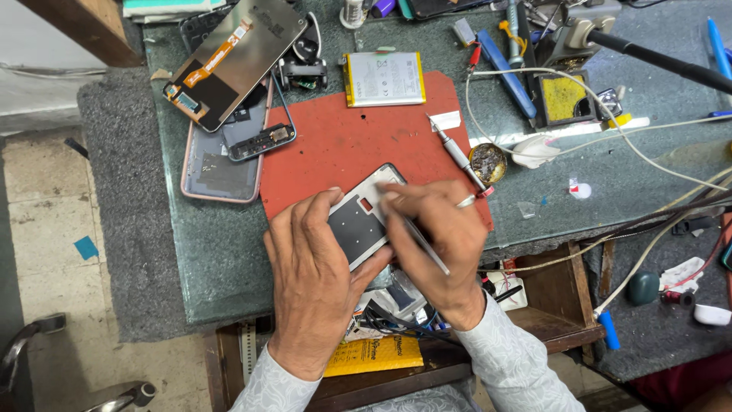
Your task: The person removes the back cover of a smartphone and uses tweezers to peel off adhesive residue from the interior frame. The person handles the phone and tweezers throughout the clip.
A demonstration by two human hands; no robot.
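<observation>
Bench shot from above: the person's left hand (316, 275) is wrapped around the lower end of a phone frame (364, 216), a grey panel with a white border, held tilted on a red work mat (343, 141). Their right hand (442, 240), ring on one finger, pinches a thin metal tool (425, 246) against the frame's top edge. A screwdriver (460, 159) lies on the mat just beside that hand, and a flat battery (383, 78) sits at the mat's far edge. Off to the left there's a display panel (232, 57) with an orange flex cable, leaning over a pink-rimmed phone back (221, 164). Soldering stand (564, 95) sits further right.
</observation>
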